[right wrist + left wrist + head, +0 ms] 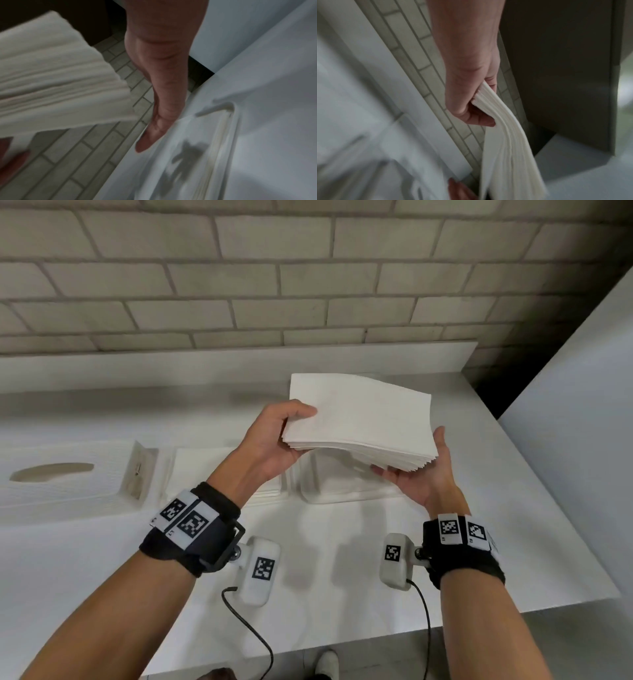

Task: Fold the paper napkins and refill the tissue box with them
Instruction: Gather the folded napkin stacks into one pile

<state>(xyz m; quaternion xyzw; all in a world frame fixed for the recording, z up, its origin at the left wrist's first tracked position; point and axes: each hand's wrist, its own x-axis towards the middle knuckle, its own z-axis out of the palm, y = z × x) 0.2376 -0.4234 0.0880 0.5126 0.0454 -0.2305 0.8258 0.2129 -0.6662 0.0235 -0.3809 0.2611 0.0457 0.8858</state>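
Note:
A thick stack of white folded napkins (363,419) is held in the air over the counter by both hands. My left hand (274,440) grips its left edge, thumb on top and fingers underneath; the left wrist view shows the stack (508,142) pinched in that hand (471,83). My right hand (424,481) lies palm up under the stack's near right corner, thumb straight beside it. The right wrist view shows the stack (56,83) left of the thumb (163,94). Directly below stands the open white box base (329,491). The box lid (68,477) with an oval slot lies far left.
Another low pile of napkins (205,470) lies on the white counter (342,577) between lid and base, partly behind my left wrist. A grey brick wall (308,285) runs along the back. A white panel (582,440) stands at the right. The counter's front edge is near my forearms.

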